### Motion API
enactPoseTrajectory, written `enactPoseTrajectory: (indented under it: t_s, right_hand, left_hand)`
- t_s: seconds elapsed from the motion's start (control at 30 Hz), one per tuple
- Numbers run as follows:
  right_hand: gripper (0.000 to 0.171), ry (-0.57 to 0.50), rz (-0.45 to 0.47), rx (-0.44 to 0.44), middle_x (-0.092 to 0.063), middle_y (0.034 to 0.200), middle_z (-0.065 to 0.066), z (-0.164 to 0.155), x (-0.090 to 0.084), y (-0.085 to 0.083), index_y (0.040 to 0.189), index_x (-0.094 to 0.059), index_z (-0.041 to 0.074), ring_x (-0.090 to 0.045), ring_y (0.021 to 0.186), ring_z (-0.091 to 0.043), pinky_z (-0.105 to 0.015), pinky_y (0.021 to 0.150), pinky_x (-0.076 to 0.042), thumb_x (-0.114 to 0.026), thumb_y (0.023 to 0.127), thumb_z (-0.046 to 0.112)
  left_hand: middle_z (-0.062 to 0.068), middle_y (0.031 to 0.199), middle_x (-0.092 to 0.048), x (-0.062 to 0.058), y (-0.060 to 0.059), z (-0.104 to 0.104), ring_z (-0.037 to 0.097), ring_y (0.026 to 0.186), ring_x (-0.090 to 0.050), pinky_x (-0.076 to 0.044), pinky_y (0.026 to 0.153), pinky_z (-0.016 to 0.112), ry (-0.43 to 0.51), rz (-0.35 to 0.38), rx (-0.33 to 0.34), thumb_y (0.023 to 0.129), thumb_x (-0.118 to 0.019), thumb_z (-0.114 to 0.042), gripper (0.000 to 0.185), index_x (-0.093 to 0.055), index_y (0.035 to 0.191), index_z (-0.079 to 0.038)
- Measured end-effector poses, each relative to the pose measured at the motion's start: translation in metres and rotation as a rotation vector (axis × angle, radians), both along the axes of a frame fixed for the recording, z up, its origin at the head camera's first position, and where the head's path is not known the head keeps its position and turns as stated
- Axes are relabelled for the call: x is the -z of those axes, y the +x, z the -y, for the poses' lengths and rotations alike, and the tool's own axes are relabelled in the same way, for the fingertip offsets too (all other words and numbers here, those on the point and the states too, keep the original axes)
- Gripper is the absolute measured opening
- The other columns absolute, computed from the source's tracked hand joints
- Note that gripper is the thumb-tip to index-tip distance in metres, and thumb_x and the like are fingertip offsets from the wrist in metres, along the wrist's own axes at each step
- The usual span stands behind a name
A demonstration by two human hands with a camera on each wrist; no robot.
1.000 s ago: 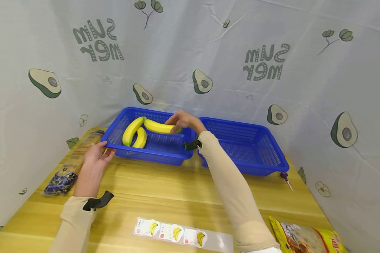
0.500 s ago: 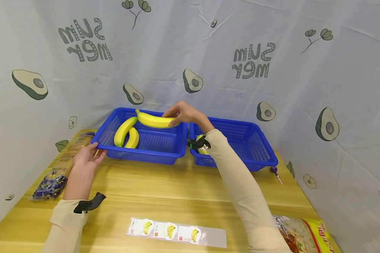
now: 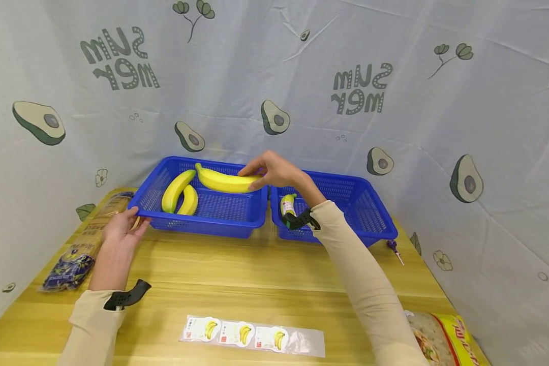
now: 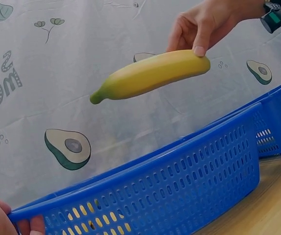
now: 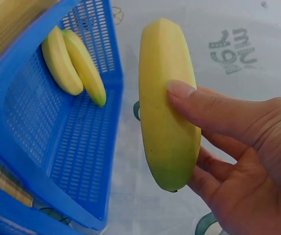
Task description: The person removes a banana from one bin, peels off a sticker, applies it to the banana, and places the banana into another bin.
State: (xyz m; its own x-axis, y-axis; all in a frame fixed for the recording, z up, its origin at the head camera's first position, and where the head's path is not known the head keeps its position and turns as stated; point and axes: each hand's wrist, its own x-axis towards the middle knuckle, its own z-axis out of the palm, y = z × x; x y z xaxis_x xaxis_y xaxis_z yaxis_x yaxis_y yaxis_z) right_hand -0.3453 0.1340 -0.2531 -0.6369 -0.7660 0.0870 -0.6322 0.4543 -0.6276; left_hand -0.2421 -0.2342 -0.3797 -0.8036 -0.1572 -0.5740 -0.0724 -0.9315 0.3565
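Banana (image 3: 221, 180) slightly nearer right basket (image 3: 347, 203).

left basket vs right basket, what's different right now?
The left basket holds two bananas lying side by side; the right basket shows one banana with a label, near its left end. The left hand touches the left basket's near-left corner; no hand touches the right basket. The right hand holds a third banana in the air above the left basket. Both are blue perforated plastic trays, side by side on the table.
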Motion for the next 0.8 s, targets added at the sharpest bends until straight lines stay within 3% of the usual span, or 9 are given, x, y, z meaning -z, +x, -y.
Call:
enactPoseTrajectory:
  t_s: [0.2,0.43,0.67,0.8]
  right_hand:
    - [0.039,0.010,-0.050,-0.020,-0.077,0.126,-0.017,-0.011,0.002,0.016,0.130,-0.076,-0.002,-0.075,0.116,-0.028,-0.034,0.100,-0.061,-0.083,0.092,-0.005]
    - [0.040,0.027,-0.090,-0.014,-0.078,0.123,-0.015,-0.031,0.008,0.034,0.130,-0.077,0.000,-0.076,0.108,-0.025,-0.036,0.092,-0.063,-0.085,0.091,-0.001]
    - [0.040,0.038,-0.111,0.033,-0.078,0.122,-0.012,-0.050,0.016,0.048,0.131,-0.077,0.003,-0.074,0.106,-0.023,-0.041,0.092,-0.063,-0.085,0.092,0.001]
    - [0.040,0.033,-0.104,0.048,-0.079,0.120,-0.010,-0.059,0.023,0.054,0.130,-0.078,0.004,-0.075,0.103,-0.021,-0.038,0.088,-0.062,-0.086,0.091,0.001]
  left_hand:
    - [-0.007,0.130,-0.056,0.000,0.000,-0.001,0.010,0.131,-0.047,-0.060,0.097,0.028,-0.026,0.002,-0.004,0.107,-0.061,-0.001,0.088,-0.025,0.163,-0.058]
    - [-0.007,0.129,-0.056,0.002,0.001,-0.002,0.010,0.130,-0.048,-0.061,0.093,0.028,-0.029,-0.004,-0.005,0.107,-0.061,-0.002,0.088,-0.023,0.164,-0.057]
    - [-0.009,0.133,-0.053,0.002,0.001,-0.001,0.008,0.136,-0.046,-0.059,0.100,0.029,0.011,-0.017,-0.013,0.108,-0.061,-0.002,0.091,-0.021,0.161,-0.064]
    - [-0.008,0.132,-0.053,0.002,0.000,-0.002,0.008,0.134,-0.047,-0.059,0.101,0.029,0.015,-0.021,-0.016,0.108,-0.061,-0.001,0.090,-0.022,0.162,-0.063]
